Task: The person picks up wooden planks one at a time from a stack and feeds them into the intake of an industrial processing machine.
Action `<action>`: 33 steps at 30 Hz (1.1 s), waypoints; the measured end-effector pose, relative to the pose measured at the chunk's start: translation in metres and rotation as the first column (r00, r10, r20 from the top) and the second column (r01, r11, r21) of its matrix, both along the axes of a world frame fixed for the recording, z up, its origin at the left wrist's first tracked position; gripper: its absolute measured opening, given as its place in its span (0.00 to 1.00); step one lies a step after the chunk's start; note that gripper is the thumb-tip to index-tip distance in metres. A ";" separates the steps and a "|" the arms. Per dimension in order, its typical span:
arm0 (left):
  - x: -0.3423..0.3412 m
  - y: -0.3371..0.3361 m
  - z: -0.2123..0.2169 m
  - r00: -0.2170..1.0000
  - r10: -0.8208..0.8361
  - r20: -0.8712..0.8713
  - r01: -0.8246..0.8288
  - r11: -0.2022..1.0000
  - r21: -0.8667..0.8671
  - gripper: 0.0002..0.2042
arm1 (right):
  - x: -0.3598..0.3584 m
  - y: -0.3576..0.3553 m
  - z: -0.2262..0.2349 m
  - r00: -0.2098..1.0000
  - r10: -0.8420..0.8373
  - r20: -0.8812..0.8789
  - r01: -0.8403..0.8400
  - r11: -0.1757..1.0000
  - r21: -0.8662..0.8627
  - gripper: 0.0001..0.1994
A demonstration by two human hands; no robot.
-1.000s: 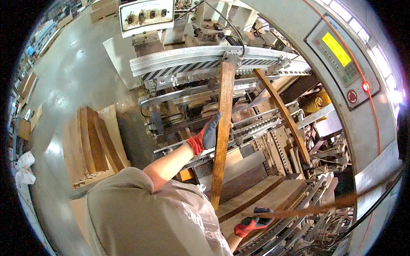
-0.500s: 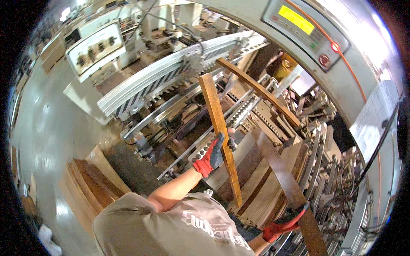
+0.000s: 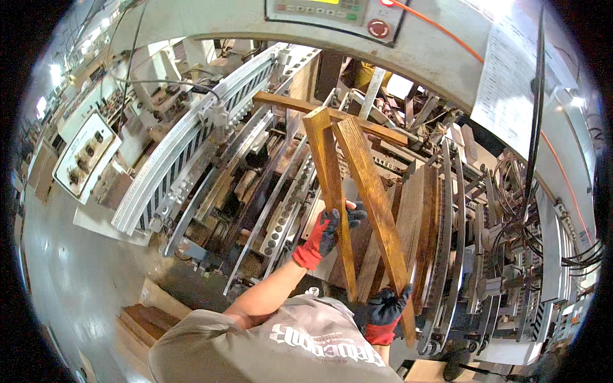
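Observation:
My left hand, in a red and black work glove, is closed round the middle of a brown stained wooden bar. This bar stands tilted, its squared top end facing away from me. In the same kind of glove, my right hand grips the lower part of a second brown wooden bar. The two bars slant side by side; their top ends almost meet, and their lower ends spread apart. Below them, several brown boards lie on the machine bed, partly hidden by the bars.
Another wooden bar lies across the machine behind. A slotted metal rail runs at left. A control panel is overhead, with a paper sheet and cables at right. Stacked boards sit at lower left.
The right-hand bar has swung up and left, beside the left-hand bar, and my right hand has moved left with it. The view has turned, shifting the machine and panel leftward.

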State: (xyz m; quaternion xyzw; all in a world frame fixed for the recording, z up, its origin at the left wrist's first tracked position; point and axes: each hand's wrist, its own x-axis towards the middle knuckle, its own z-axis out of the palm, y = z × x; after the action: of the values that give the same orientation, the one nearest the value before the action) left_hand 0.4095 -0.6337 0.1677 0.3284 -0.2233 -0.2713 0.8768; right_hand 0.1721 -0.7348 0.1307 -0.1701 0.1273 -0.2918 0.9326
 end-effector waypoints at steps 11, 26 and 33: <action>-0.024 -0.044 0.023 0.979 -0.143 0.146 0.144 0.990 0.000 0.32 | 0.029 -0.002 -0.031 0.933 0.360 -0.027 -0.310 0.837 0.451 0.20; 0.026 -0.036 -0.049 0.786 0.411 -0.462 -0.218 0.883 0.415 0.22 | -0.030 -0.026 -0.105 0.470 -0.881 -0.051 -0.668 -0.317 -0.673 0.41; 0.027 -0.024 -0.078 0.824 -0.007 -0.566 0.148 0.968 0.203 0.18 | -0.023 -0.053 -0.072 0.717 -0.413 -0.562 -0.574 0.108 -0.812 0.34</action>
State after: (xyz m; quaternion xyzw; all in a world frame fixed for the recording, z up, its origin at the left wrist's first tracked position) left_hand 0.4363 -0.6576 0.0898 0.3276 0.0649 -0.4162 0.8457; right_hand 0.1495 -0.7874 0.0587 -0.8460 0.2237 -0.1517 0.4597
